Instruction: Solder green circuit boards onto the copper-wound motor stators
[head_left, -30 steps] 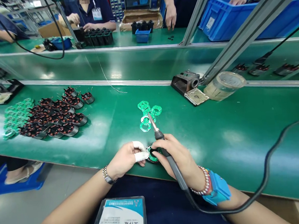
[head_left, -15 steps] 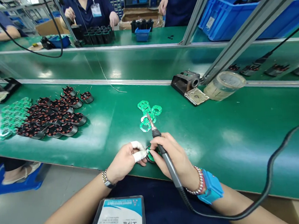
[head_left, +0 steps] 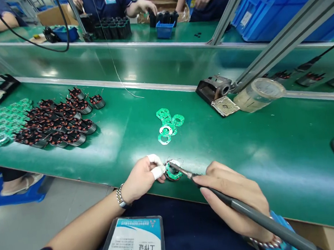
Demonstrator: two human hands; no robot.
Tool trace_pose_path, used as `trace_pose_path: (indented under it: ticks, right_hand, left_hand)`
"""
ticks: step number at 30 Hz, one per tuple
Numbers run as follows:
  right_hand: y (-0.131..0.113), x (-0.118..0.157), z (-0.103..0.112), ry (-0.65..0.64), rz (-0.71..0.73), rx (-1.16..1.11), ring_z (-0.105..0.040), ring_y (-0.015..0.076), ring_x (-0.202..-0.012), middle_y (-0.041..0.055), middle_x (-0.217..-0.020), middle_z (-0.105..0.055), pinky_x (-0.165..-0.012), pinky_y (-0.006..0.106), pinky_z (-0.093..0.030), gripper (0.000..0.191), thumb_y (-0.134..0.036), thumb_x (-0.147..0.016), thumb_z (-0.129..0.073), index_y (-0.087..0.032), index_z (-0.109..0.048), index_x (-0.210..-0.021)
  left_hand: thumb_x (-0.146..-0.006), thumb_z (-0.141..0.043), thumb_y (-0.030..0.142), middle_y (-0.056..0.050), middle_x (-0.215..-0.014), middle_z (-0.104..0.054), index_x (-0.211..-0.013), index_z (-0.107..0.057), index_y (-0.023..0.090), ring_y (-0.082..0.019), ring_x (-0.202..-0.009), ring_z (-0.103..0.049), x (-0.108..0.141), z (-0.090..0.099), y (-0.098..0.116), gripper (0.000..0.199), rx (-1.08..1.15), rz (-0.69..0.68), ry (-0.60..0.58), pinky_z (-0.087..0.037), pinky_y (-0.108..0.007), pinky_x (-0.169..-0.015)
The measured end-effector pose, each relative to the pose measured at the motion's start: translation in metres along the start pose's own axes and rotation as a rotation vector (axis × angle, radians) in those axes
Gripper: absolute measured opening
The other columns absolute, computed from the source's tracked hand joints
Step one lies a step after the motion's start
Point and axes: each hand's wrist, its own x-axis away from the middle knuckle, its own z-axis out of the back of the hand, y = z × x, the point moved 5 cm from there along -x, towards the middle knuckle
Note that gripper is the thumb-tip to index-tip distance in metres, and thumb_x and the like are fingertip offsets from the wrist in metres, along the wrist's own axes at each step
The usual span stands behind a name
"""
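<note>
My left hand (head_left: 143,177), white tape on its thumb and a finger, pinches the left edge of a motor stator (head_left: 168,176) at the table's front edge. A green ring-shaped circuit board (head_left: 174,174) lies on top of the stator. My right hand (head_left: 236,200) is closed around a soldering iron (head_left: 215,192). The iron's tip rests at the upper part of the board; whether it touches cannot be made out. Just beyond lies a small group of loose green ring boards (head_left: 178,120), with a white ring (head_left: 165,130) among them.
Many stators (head_left: 55,124) and a stack of green boards (head_left: 12,120) stand at the left. An iron stand (head_left: 214,88) with a sponge (head_left: 225,106) and a round tub (head_left: 258,94) sit at the back right. A thin wire (head_left: 118,76) hangs down. Co-workers (head_left: 143,7) work opposite.
My right hand has moved right, away from the stator, and now grips the soldering iron farther back. The iron's tip has come down from above the loose boards to the held board.
</note>
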Motion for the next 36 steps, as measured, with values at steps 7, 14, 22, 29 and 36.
trace_pose_path:
  ticks: [7,14,22,29,36]
  right_hand:
    - [0.0,0.0,-0.004,-0.038,0.001,-0.007,-0.05,0.0137,-0.054,0.0024,-0.058,-0.055,-0.05,0.028,-0.045,0.024,-0.004,-0.074,-0.05,-0.018,-0.063,-0.09]
    - [-0.003,-0.001,-0.004,-0.035,-0.002,0.0,-0.05,0.0139,-0.053,0.0025,-0.059,-0.055,-0.049,0.029,-0.045,0.025,-0.004,-0.074,-0.051,-0.018,-0.063,-0.09]
    - [-0.001,0.001,0.002,-0.014,-0.003,0.017,-0.053,0.015,-0.055,0.0023,-0.062,-0.056,-0.052,0.03,-0.048,0.024,-0.008,-0.078,-0.052,-0.02,-0.059,-0.097]
    - [0.023,0.002,-0.021,-0.025,-0.027,0.156,-0.063,0.0215,-0.087,0.0085,-0.091,-0.065,-0.075,0.035,-0.053,0.021,-0.021,-0.08,-0.057,-0.02,-0.051,-0.1]
    - [0.038,0.003,-0.046,-0.132,-0.049,0.103,-0.062,0.0218,-0.088,0.0113,-0.096,-0.06,-0.075,0.036,-0.053,0.03,-0.02,-0.081,-0.054,-0.018,-0.044,-0.108]
  left_hand:
    - [-0.067,-0.055,0.021,0.003,-0.052,-0.058,-0.063,-0.049,0.016,-0.011,-0.049,-0.057,0.0,0.0,-0.001,0.009,-0.015,-0.011,-0.012,-0.046,-0.023,-0.054]
    - [-0.067,-0.055,0.02,0.003,-0.052,-0.058,-0.063,-0.049,0.016,-0.011,-0.049,-0.058,0.0,0.0,0.0,0.009,-0.03,-0.015,-0.013,-0.047,-0.024,-0.054]
    - [-0.068,-0.055,0.019,0.003,-0.051,-0.058,-0.064,-0.049,0.016,-0.01,-0.049,-0.057,-0.001,0.001,-0.002,0.008,-0.023,-0.013,-0.002,-0.047,-0.023,-0.054]
    - [-0.069,-0.056,0.019,0.003,-0.051,-0.058,-0.065,-0.049,0.016,-0.01,-0.048,-0.057,-0.001,0.001,-0.002,0.009,-0.028,-0.023,0.002,-0.047,-0.023,-0.054]
    - [-0.072,-0.057,0.018,0.003,-0.064,-0.057,-0.077,-0.048,0.017,-0.01,-0.059,-0.059,0.003,0.004,0.002,0.01,-0.096,-0.115,0.004,-0.049,-0.023,-0.061]
